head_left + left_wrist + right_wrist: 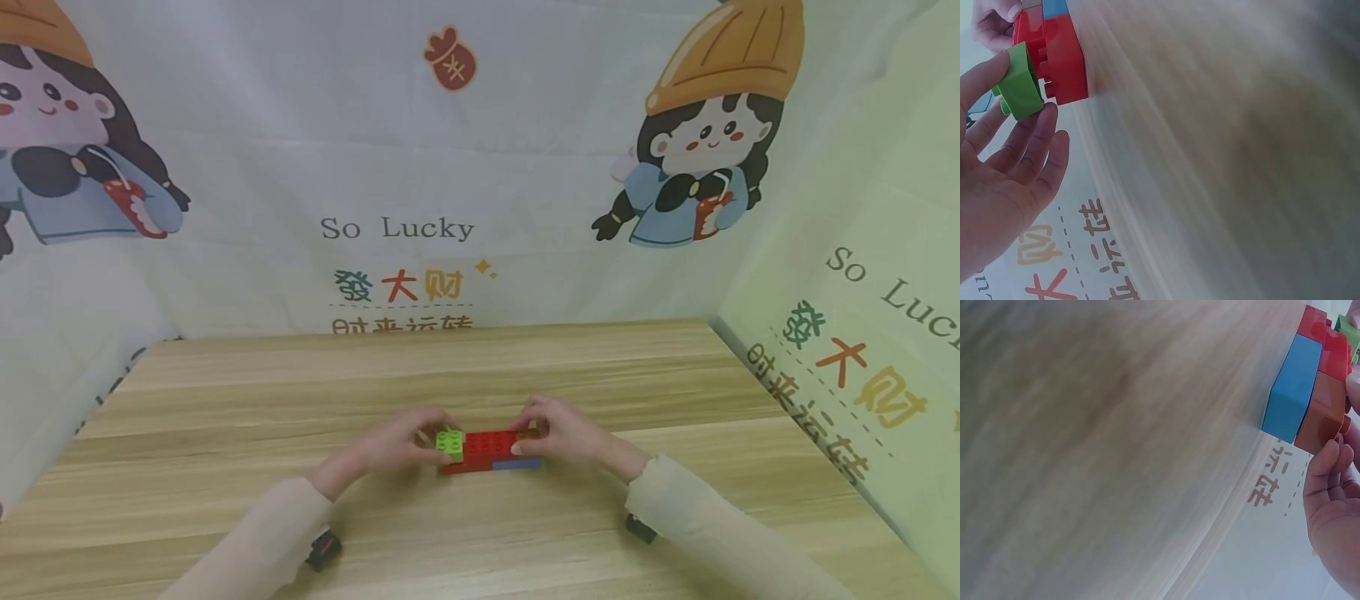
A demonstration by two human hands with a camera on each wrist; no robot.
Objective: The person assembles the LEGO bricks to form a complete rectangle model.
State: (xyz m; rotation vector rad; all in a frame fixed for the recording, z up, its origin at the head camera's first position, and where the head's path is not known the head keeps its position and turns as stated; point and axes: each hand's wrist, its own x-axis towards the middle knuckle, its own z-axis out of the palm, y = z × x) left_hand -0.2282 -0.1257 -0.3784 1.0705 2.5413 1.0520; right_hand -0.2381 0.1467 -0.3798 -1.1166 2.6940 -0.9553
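A light green block (450,447) is pinched between the thumb and fingers of my left hand (397,437). In the left wrist view, this green block (1021,84) tilts over the bare studs at the end of a lower red block (1066,59). Beside it on the upper layer lies a long red block (489,443). A blue block (1294,387) continues the lower layer to the right, with a brown block (1322,415) on top of it. My right hand (570,433) grips the stack at this brown end, its thumb against the upper layer.
The stack stands on a wood-grain table (360,533). Behind the table hangs a printed white cloth (300,150), which also covers the sides. Small dark devices, a left one (324,550) and a right one (641,528), show at the wrists.
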